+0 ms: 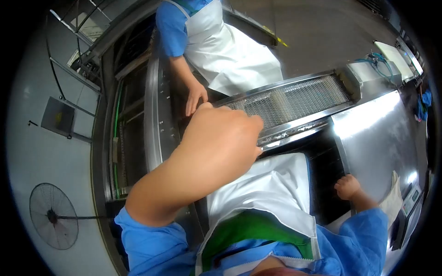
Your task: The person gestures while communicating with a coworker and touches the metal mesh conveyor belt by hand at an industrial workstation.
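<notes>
My left hand (230,133) is raised in front of me with its fingers curled, over the near end of a metal mesh conveyor (294,101). What it holds, if anything, is hidden behind the back of the hand. Lower on the right, my right hand (347,187) is curled beside the edge of a steel table (375,133); nothing shows clearly in it. Across the conveyor, a co-worker's hand (197,97) reaches down just beyond my left hand, its fingers pointing downward.
A co-worker in a white apron (235,55) stands across the conveyor. A digital scale (410,202) and a pale cloth (392,202) lie at the right. A steel machine frame (154,115) and a wall fan (54,216) are on the left.
</notes>
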Demonstrator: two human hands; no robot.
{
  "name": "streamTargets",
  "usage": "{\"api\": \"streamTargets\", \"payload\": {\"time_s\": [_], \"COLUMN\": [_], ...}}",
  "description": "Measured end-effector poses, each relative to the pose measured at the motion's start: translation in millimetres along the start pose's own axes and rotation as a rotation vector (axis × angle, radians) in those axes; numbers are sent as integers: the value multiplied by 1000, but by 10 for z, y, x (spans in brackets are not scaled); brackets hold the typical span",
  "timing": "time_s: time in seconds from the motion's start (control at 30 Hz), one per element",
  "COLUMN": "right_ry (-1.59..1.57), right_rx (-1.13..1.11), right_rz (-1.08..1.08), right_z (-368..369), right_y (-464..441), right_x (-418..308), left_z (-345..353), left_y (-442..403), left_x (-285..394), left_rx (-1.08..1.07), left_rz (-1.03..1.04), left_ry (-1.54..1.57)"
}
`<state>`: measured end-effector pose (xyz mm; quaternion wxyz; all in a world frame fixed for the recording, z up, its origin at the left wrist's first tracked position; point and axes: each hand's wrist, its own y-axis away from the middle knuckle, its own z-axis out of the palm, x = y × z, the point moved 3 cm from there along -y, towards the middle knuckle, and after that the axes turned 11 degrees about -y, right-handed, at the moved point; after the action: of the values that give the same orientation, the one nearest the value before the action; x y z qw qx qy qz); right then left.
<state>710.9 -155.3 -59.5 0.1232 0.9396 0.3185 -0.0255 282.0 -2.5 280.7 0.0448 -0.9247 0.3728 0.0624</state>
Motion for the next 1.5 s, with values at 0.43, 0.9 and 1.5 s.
{"api": "streamTargets", "payload": {"time_s": [0.43, 0.9, 1.5], "right_ry": [27, -1, -35], "right_rx": [-200, -221, -56], "right_rz": [113, 99, 4], "right_z": [-30, -125, -35], "right_y": [-11, 11, 16], "right_x": [-11, -30, 2], "left_z": [112, -205, -216], "left_y": [-161, -5, 181], "left_x": [183, 354, 192], "left_rx": [-492, -539, -409], "left_rz": [237, 225, 174], "left_ry": [-127, -325, -413]}}
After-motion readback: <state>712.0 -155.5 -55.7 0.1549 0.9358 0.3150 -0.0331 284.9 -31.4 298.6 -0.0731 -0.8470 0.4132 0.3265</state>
